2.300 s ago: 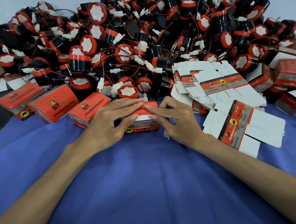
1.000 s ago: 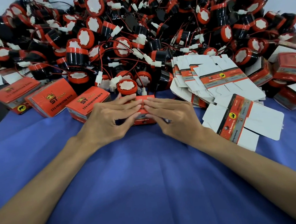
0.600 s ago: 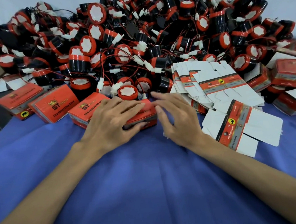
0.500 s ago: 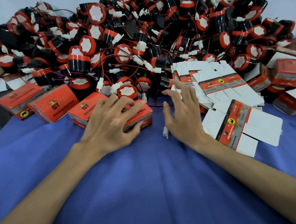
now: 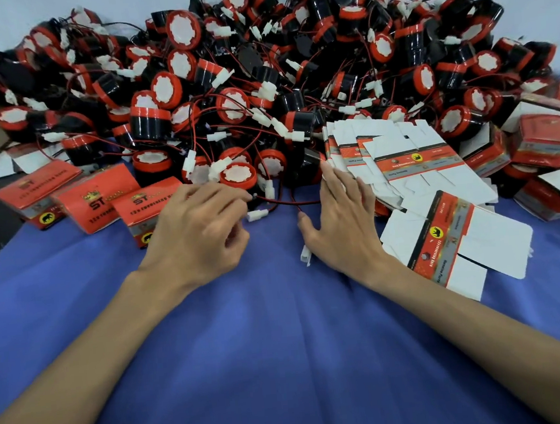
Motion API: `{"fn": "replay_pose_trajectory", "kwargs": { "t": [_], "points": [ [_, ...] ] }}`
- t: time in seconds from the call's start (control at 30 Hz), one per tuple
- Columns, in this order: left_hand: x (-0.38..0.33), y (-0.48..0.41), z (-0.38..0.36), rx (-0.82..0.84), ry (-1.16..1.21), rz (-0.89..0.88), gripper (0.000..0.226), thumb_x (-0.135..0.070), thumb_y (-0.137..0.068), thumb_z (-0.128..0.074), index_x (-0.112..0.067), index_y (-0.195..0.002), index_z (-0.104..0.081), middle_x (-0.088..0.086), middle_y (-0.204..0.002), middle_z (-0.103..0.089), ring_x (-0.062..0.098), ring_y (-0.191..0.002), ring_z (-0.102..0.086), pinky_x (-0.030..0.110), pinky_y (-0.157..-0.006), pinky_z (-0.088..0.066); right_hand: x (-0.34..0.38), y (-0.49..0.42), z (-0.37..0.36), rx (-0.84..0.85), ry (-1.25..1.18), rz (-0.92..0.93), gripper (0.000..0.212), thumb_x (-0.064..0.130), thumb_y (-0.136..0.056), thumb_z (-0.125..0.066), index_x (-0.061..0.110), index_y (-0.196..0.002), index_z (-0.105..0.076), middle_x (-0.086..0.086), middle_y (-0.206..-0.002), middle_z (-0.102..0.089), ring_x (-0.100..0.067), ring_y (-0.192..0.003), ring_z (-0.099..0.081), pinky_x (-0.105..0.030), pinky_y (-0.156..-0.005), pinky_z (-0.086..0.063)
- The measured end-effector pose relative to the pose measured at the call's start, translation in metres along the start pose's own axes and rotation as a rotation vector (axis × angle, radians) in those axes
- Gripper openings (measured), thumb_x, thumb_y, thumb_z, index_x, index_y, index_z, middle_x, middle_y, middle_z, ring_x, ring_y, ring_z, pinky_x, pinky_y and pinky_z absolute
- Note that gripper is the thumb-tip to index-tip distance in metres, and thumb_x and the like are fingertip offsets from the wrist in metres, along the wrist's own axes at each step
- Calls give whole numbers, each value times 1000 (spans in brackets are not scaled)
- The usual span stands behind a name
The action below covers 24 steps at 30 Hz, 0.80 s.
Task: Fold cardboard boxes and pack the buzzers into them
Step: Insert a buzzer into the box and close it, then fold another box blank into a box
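- The closed box (image 5: 141, 209), red with "ST" printed on its lid, lies at centre left on the blue cloth (image 5: 285, 348). Its right end is hidden under the left hand (image 5: 202, 233).
- That left hand sits knuckles up with the fingers loosely bent. The index tip reaches a thin red wire (image 5: 284, 203) just below the nearest buzzer (image 5: 237, 178). The thumb hangs well apart from the fingertips, and I see nothing gripped.
- The right hand (image 5: 341, 219) lies flat and wide open at centre, thumb splayed to the left. Its straight fingertips rest on the near edge of the fanned flat blanks (image 5: 403, 162), and it holds nothing.
- A white plug (image 5: 257, 215) lies on the cloth between the two hands, touching the wire. A second white plug (image 5: 305, 255) peeks out beside the heel of the right hand.
- A second closed box (image 5: 96, 202) and a third closed box (image 5: 38, 197) stand in a row to the left of the first, close side by side.
- A loose blank (image 5: 456, 242), white with a red printed band, lies flat at right, just beside the right wrist.
- The pile of buzzers (image 5: 258, 77) fills the upper frame from edge to edge: black bodies, red rims, white faces, tangled red and black wires.
- At far right a heap of folded boxes (image 5: 545, 142) sits against the pile.
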<state>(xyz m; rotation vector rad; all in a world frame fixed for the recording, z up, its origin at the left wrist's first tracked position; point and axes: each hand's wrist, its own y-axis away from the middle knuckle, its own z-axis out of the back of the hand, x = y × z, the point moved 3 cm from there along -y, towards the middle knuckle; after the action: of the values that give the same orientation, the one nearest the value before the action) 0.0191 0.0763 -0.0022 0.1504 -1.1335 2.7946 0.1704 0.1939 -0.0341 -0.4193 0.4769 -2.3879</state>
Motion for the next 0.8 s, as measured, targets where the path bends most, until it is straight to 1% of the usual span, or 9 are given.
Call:
{"fn": "replay_pose_trajectory", "kwargs": {
  "t": [0.07,0.2,0.33,0.4,0.53,0.63,0.67,0.73,0.8],
  "points": [
    [-2,1,-3,28,-43,-32,18,-19,-83,-56,-9,-71,-65,3,-81,-70,26,-79,-66,37,-67,-46,0,0,1,-4,-21,8,67,35,-91,-53,1,-146,-34,-5,-158,-23,-20,-146,-17,-32,-117,-3],
    [6,-2,-4,115,-205,159,18,-18,-83,-56,-8,-68,-61,7,-68,-63,30,-74,-62,39,-68,-43,1,1,6,-60,-100,17,70,29,-89,-57,0,-147,-31,-6,-157,-26,-22,-144,-21,-29,-114,-7],
    [7,3,-3,260,-283,312,26,-24,-85,-57,-2,-76,-67,12,-79,-67,33,-87,-61,46,-83,-40,9,5,15,-220,-173,107,65,20,-84,-57,-5,-141,-40,-13,-151,-37,-28,-139,-35,-37,-113,-24],
    [3,2,-1,221,-251,292,31,-28,-87,-55,-2,-82,-70,11,-92,-69,32,-97,-62,47,-91,-38,15,8,20,-302,-200,224,62,16,-82,-56,-6,-138,-44,-14,-147,-42,-27,-137,-38,-41,-112,-30],
    [-22,-2,3,-53,73,134,29,-24,-89,-54,-1,-95,-70,10,-100,-70,28,-93,-65,32,-85,-46,25,14,25,-359,-333,553,57,0,-80,-58,-13,-133,-45,-20,-143,-45,-30,-136,-40,-47,-105,-39],
    [-36,1,-4,62,571,289,40,-34,-92,-43,-2,-109,-62,-8,-94,-65,5,-83,-60,10,-77,-41,32,19,27,-316,-393,736,54,-9,-78,-55,-14,-131,-47,-20,-142,-45,-31,-137,-40,-46,-105,-41],
    [-38,4,-7,118,704,352,39,-37,-92,-39,-7,-106,-60,-15,-86,-62,2,-77,-58,11,-69,-40,35,20,27,-293,-404,798,53,-11,-77,-52,-15,-130,-47,-20,-141,-46,-32,-136,-41,-45,-105,-41],
    [-39,6,-16,204,900,457,33,-42,-93,-35,-19,-100,-58,-8,-73,-62,4,-68,-57,20,-60,-39,39,21,26,-246,-425,852,53,-14,-76,-49,-17,-129,-47,-23,-141,-45,-32,-136,-41,-42,-107,-41],
    [-37,7,-20,224,1099,552,24,-39,-100,-39,-29,-112,-57,-9,-84,-68,4,-78,-64,18,-68,-46,34,18,27,-224,-483,766,55,-12,-77,-53,-17,-132,-43,-25,-142,-42,-32,-137,-39,-40,-111,-37]
  ]
}}
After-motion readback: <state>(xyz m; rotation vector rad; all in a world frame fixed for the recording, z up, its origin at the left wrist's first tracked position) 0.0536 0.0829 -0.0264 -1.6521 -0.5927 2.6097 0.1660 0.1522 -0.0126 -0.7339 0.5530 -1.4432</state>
